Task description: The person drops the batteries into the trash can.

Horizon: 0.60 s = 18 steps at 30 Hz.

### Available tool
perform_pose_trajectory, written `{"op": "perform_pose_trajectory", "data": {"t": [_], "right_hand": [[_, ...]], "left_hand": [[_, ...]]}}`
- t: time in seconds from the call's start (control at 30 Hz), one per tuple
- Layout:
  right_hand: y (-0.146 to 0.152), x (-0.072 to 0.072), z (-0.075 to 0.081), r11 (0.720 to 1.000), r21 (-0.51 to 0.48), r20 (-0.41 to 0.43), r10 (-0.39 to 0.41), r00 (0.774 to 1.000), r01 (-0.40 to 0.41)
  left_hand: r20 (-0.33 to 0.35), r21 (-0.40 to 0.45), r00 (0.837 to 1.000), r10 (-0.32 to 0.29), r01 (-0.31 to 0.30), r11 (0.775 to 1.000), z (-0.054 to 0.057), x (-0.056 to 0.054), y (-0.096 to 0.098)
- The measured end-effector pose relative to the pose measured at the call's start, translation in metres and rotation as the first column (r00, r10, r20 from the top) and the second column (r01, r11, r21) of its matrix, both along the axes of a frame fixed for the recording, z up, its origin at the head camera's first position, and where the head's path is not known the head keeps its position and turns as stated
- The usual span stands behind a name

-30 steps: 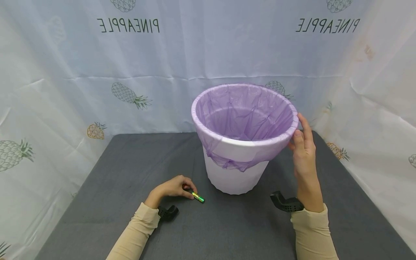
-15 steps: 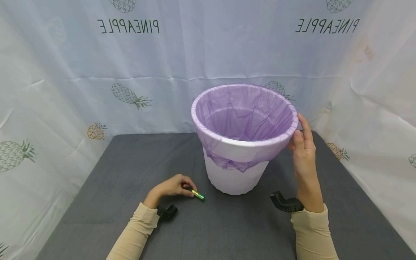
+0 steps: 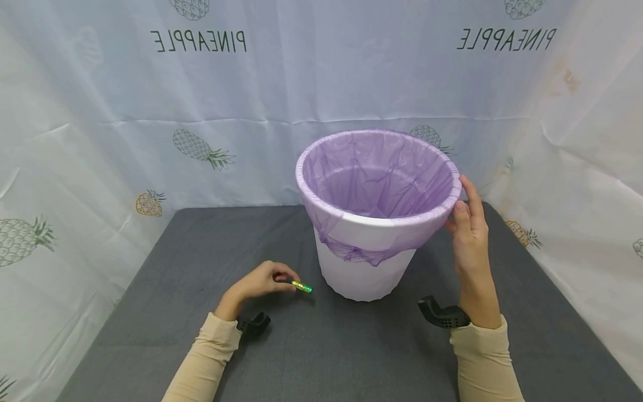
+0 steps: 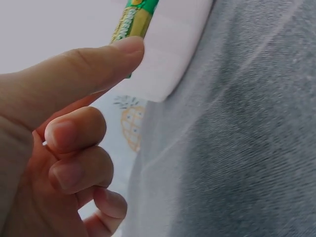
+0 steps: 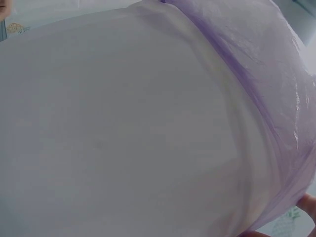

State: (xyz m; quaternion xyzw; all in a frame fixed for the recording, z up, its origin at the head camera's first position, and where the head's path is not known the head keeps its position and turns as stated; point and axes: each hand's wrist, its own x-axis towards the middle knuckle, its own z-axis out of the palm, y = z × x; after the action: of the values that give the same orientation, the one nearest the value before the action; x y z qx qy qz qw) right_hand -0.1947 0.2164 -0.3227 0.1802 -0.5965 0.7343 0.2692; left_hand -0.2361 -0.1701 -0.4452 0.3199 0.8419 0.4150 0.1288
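My left hand (image 3: pixel 264 280) pinches a small green and gold battery (image 3: pixel 302 287) just above the dark tabletop, in front of the bin. In the left wrist view, the thumb lies across the battery (image 4: pixel 132 23) while the other fingers curl in below. A white waste bin (image 3: pixel 363 279) stands upright, lined with a thin purple bag (image 3: pixel 372 248) folded over its rim. At the right side of that rim, my right hand (image 3: pixel 470 240) rests its fingertips against the bagged edge. The right wrist view shows mostly bin wall (image 5: pixel 123 123), with fingers (image 5: pixel 308 203) at the lower right.
A dark grey cloth (image 3: pixel 166 312) covers the table under the bin. White curtains (image 3: pixel 261 84) with pineapple prints hang behind and along both sides. Black camera mounts (image 3: pixel 442 314) sit on both wrists.
My left hand has lifted the battery slightly off the cloth and shifted a little up and to the left in the head view. My right hand and the bin have not moved.
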Motion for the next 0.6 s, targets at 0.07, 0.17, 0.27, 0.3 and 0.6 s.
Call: {"op": "perform_pose_trajectory", "data": {"t": [0.07, 0.17, 0.27, 0.3, 0.6], "right_hand": [[0.000, 0.000, 0.000, 1.000, 0.000, 0.002, -0.002, 1.000, 0.002], [0.000, 0.000, 0.000, 1.000, 0.002, 0.002, -0.002, 1.000, 0.002], [0.000, 0.000, 0.000, 1.000, 0.001, -0.006, 0.005, 1.000, -0.005], [0.000, 0.000, 0.000, 1.000, 0.001, -0.010, 0.009, 1.000, -0.009], [0.001, -0.001, -0.001, 1.000, 0.000, -0.036, 0.029, 0.999, -0.029]], "left_hand": [[-0.005, 0.012, 1.000, 0.025, -0.025, 1.000, 0.003, 0.001, -0.001], [-0.008, 0.023, 0.997, 0.079, -0.079, 0.997, 0.012, 0.004, -0.001], [-0.016, 0.023, 0.992, 0.127, -0.127, 0.992, 0.021, 0.008, -0.001], [-0.018, 0.022, 0.990, 0.143, -0.142, 0.990, 0.023, 0.008, -0.001], [-0.084, 0.080, 0.977, 0.194, -0.187, 0.979, 0.023, 0.005, -0.012]]}}
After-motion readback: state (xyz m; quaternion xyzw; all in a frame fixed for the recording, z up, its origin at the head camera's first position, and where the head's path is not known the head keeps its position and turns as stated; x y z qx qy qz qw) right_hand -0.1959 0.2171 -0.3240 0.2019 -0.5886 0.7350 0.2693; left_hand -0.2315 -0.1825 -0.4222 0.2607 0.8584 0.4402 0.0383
